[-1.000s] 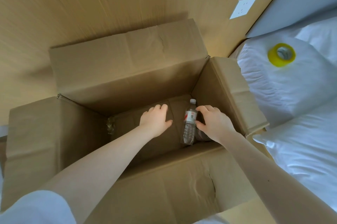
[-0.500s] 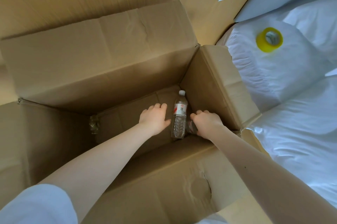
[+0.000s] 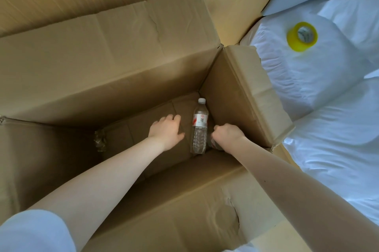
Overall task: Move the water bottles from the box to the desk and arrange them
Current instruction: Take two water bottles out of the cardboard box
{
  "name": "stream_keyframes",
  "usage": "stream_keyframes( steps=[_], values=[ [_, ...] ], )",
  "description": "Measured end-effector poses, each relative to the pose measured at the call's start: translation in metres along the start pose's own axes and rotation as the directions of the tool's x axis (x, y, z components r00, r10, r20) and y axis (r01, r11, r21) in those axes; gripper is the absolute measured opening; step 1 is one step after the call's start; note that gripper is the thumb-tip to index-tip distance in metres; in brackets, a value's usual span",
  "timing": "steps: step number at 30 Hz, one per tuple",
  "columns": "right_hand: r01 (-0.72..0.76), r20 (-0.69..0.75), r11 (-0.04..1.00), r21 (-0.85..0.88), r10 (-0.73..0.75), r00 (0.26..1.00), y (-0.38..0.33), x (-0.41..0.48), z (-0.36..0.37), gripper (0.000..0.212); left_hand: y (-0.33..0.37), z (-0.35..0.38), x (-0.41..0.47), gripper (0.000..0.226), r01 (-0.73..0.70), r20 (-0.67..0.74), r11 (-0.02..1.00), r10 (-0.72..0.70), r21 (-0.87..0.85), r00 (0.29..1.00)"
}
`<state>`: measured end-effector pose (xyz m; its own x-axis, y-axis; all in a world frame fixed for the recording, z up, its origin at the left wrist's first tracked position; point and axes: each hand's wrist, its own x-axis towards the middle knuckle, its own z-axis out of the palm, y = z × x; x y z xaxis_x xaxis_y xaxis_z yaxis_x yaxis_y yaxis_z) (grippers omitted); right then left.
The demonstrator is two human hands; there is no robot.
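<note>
Both my arms reach down into a large open cardboard box (image 3: pixel 242 95). A clear water bottle (image 3: pixel 200 126) with a white cap and a red-and-white label lies on the box floor near the right wall. My left hand (image 3: pixel 166 130) hovers just left of it, fingers relaxed, holding nothing. My right hand (image 3: pixel 226 134) is curled round a second bottle (image 3: pixel 213 144) to the right of the first, which is mostly hidden under the hand.
The box flaps stand open on all sides; the near flap (image 3: pixel 184 210) is dented and torn. A bed with white pillows (image 3: pixel 320 79) lies to the right, with a yellow tape roll (image 3: pixel 302 36) on it. A wooden wall panel is behind.
My right hand has dropped lower beside the lying bottle and closed its fingers round the second bottle. My left hand has stayed beside the bottle. The camera has moved nearer to the box.
</note>
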<state>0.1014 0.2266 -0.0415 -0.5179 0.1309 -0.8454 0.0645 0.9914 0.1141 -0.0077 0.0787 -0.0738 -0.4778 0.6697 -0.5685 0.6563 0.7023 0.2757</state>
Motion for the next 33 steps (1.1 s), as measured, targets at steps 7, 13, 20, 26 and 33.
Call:
stream_keyframes(
  steps=[7, 13, 20, 26, 33],
  values=[
    [-0.015, -0.072, 1.000, -0.008, 0.015, 0.997, 0.000, -0.021, -0.021, 0.046, -0.002, -0.012, -0.009, 0.059, -0.010, -0.013, 1.000, 0.010, 0.013, 1.000],
    [0.021, -0.202, 1.000, -0.019, -0.024, 0.979, 0.001, -0.060, -0.058, 0.054, 0.001, -0.042, -0.035, 0.058, -0.116, -0.103, 0.993, 0.111, -0.035, 0.988],
    [0.160, -0.506, 0.987, -0.016, -0.146, 0.850, -0.008, -0.118, -0.106, 0.033, 0.002, -0.078, -0.080, 0.075, -0.143, -0.208, 0.986, 0.124, -0.081, 0.970],
    [0.302, -0.665, 0.952, -0.052, -0.259, 0.701, -0.027, -0.157, -0.157, 0.036, -0.013, -0.100, -0.113, 0.103, -0.141, -0.334, 0.960, 0.053, -0.243, 0.941],
    [0.436, -0.768, 0.890, -0.134, -0.372, 0.522, -0.056, -0.169, -0.181, 0.033, -0.026, -0.100, -0.140, 0.087, -0.241, -0.492, 0.736, -0.141, -0.632, 0.859]
  ],
)
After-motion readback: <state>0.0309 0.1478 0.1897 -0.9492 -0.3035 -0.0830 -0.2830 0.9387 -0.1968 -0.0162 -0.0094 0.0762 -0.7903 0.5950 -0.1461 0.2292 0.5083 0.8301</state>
